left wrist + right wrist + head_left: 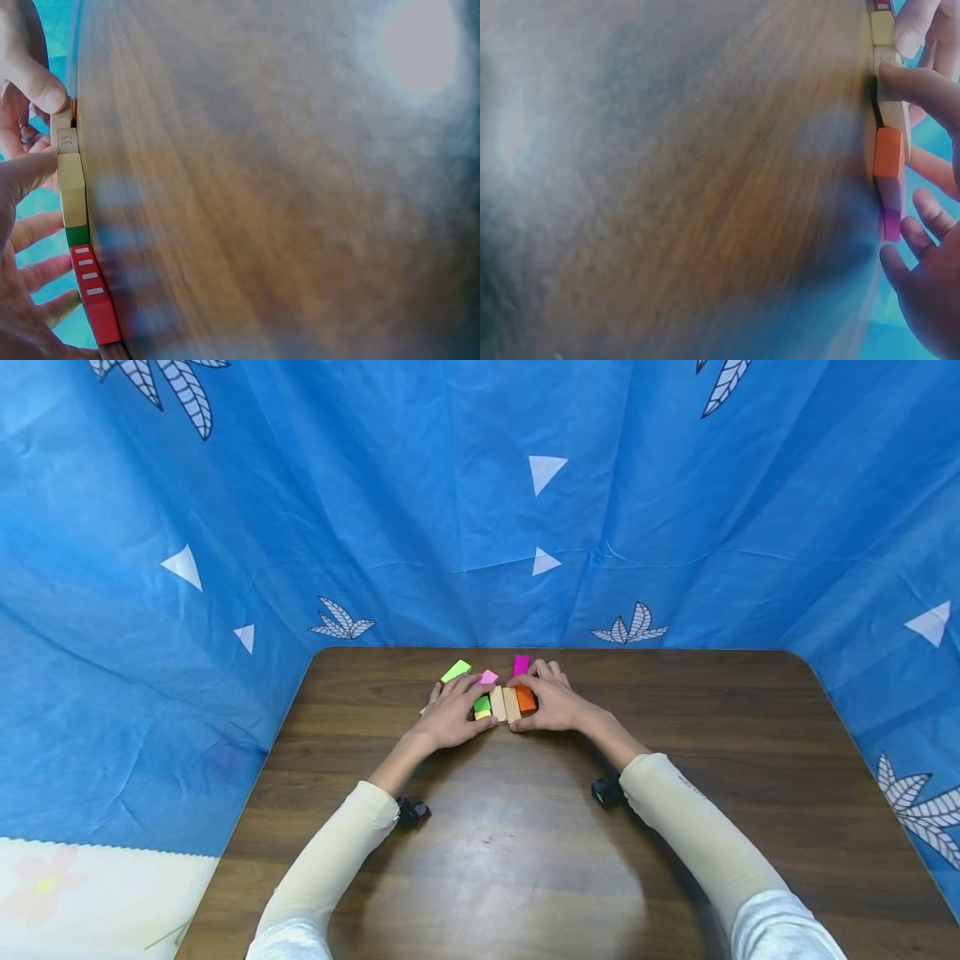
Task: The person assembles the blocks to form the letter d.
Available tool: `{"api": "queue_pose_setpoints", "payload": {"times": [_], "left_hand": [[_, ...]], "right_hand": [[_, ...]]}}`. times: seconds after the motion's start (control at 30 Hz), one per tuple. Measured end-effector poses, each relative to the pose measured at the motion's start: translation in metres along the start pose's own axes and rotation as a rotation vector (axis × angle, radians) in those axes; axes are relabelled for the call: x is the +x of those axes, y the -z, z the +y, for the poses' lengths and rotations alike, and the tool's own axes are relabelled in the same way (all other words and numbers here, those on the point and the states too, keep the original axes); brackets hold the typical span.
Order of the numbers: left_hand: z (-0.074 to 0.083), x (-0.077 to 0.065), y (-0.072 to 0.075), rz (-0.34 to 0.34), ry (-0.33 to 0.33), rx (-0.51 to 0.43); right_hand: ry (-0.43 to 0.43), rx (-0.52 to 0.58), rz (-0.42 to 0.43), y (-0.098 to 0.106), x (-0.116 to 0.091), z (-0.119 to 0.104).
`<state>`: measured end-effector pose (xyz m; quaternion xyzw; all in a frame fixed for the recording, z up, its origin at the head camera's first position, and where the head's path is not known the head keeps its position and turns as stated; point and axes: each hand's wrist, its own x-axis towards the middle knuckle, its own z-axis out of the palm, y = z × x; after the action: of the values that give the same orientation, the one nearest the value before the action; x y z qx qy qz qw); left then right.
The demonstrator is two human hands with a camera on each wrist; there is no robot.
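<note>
Two plain wooden blocks stand side by side between the hands, the left wooden block (498, 704) close against the right wooden block (512, 703). My left hand (450, 714) pinches the left one between thumb and index finger, its other fingers spread. With thumb and index finger at its near and far ends, my right hand (553, 703) holds the right one. Left of them lie a green block (482, 702) and a yellow block (73, 191). An orange block (527, 700) sits under my right palm. A red block with white marks (95, 292) shows in the left wrist view.
Behind the hands lie a lime block (456, 671), a pink block (488, 677) and a magenta block (521, 665). They rest near the far edge of the brown wooden table (495, 843). A blue curtain (420, 510) hangs behind it.
</note>
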<state>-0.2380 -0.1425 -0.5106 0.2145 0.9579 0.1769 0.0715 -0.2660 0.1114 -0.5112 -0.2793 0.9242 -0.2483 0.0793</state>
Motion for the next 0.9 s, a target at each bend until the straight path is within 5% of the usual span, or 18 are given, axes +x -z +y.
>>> {"api": "queue_pose_setpoints", "payload": {"times": [0.3,0.9], "left_hand": [[0.001,0.000,0.000,0.004,-0.003,0.000],[0.000,0.002,-0.001,-0.006,0.007,-0.042]], "right_hand": [[0.028,0.037,0.022,0.008,-0.005,0.000],[-0.060,0.050,0.049,0.028,-0.028,0.021]]}}
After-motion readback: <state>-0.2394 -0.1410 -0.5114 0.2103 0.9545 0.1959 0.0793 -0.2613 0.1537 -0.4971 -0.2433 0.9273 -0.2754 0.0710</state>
